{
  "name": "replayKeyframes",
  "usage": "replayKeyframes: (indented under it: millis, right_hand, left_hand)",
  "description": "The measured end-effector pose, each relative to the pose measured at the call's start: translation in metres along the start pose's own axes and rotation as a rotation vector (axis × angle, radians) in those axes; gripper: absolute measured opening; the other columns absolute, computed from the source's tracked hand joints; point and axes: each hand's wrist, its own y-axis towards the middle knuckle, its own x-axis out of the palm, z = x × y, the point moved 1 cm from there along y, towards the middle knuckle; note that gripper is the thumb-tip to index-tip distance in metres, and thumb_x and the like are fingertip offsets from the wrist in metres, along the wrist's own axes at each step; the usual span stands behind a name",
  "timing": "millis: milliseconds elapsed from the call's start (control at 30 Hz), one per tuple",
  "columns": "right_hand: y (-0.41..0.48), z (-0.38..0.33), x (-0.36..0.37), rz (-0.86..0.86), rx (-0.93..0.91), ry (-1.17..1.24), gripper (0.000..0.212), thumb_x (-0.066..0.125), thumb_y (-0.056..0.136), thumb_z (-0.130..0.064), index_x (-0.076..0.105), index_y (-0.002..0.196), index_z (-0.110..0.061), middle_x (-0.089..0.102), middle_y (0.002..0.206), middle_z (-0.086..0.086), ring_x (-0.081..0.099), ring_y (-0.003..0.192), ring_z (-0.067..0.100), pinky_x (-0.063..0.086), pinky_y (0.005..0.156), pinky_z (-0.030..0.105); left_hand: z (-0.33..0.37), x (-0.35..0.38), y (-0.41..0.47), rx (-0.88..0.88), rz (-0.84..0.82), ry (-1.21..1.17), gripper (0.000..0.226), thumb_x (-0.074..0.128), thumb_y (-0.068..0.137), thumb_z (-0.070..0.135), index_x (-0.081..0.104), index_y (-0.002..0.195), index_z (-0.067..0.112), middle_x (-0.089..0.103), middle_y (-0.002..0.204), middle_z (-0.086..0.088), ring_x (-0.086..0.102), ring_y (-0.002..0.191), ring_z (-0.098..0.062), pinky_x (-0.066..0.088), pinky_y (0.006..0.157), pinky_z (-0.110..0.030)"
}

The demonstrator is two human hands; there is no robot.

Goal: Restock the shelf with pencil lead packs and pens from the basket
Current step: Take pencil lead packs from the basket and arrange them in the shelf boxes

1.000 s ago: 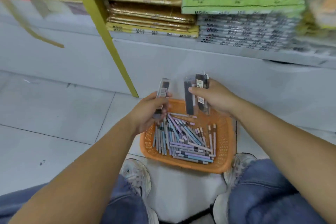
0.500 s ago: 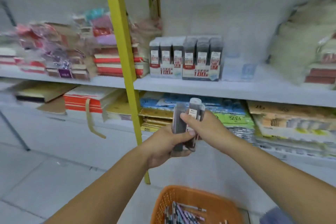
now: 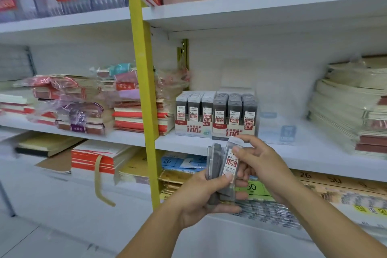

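Holding a small bundle of lead packs [image 3: 222, 172] in front of the middle shelf [image 3: 188, 142], I keep my left hand [image 3: 201, 197] closed round their lower halves, thumb across the front and fingers behind. My right hand [image 3: 257, 159] is closed more lightly: thumb and forefinger pinch the upper part of the nearest pack, the one with the white and red label facing me. The bundle stands roughly upright, tilted a little to the right, near me and just below the shelf edge.

On the shelf beyond, two display boxes [image 3: 215, 115] of matching packs stand side by side, touching; the left is marked 0.5, the right 0.7. The label in my grip reads 0.5, so I judge the left box to be its place.

The packs look like slim, stiff, clear plastic cases, light for their size. Their smooth faces are likely to slide against each other, so the bundle could fan out if my left hand loosens. The leads inside are brittle; a drop may break them. I judge the best hold to be on the narrow side edges near the top, one pack at a time, leaving the base free to enter its slot. The basket is out of view.
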Motion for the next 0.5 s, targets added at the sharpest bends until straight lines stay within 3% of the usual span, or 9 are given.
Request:
replayKeyframes:
  millis: [133,267,367,500]
  right_hand:
    - [0.005,-0.003,-0.009,0.043,-0.009,0.03,0.018,0.073,0.081,-0.027,0.07,0.099,-0.027,0.071,0.084,0.01,0.063,0.059,0.019,0.051,0.052,0.025]
    - [0.027,-0.031,-0.008,0.036,-0.084,-0.123,0.012,0.068,0.088,-0.014,0.066,0.099,-0.012,0.074,0.08,0.008,0.067,0.063,0.02,0.055,0.057,0.024]
    - [0.054,-0.063,0.004,0.133,-0.262,-0.267,0.008,0.063,0.092,-0.012,0.061,0.096,-0.018,0.073,0.077,0.001,0.069,0.065,0.015,0.057,0.058,0.023]
    - [0.089,-0.091,0.018,0.208,-0.512,-0.658,0.021,0.063,0.092,-0.022,0.053,0.087,-0.039,0.066,0.082,-0.012,0.064,0.075,0.001,0.051,0.063,0.017]
  left_hand:
    - [0.004,-0.004,0.001,0.065,0.039,-0.023,0.042,0.067,0.088,0.039,0.066,0.125,0.017,0.074,0.118,-0.011,0.072,0.108,-0.027,0.062,0.071,-0.03]
    - [0.017,-0.017,0.001,0.173,0.215,0.058,0.038,0.057,0.096,0.047,0.062,0.127,0.025,0.077,0.112,-0.003,0.075,0.098,-0.018,0.056,0.058,-0.022]
    - [0.031,-0.033,0.001,0.287,0.366,0.074,0.03,0.053,0.1,0.043,0.059,0.124,0.026,0.079,0.104,0.002,0.076,0.085,-0.014,0.053,0.053,-0.022]
    - [0.042,-0.057,0.004,0.408,0.48,0.058,0.021,0.055,0.101,0.038,0.058,0.118,0.027,0.079,0.097,0.002,0.075,0.074,-0.015,0.051,0.048,-0.022]
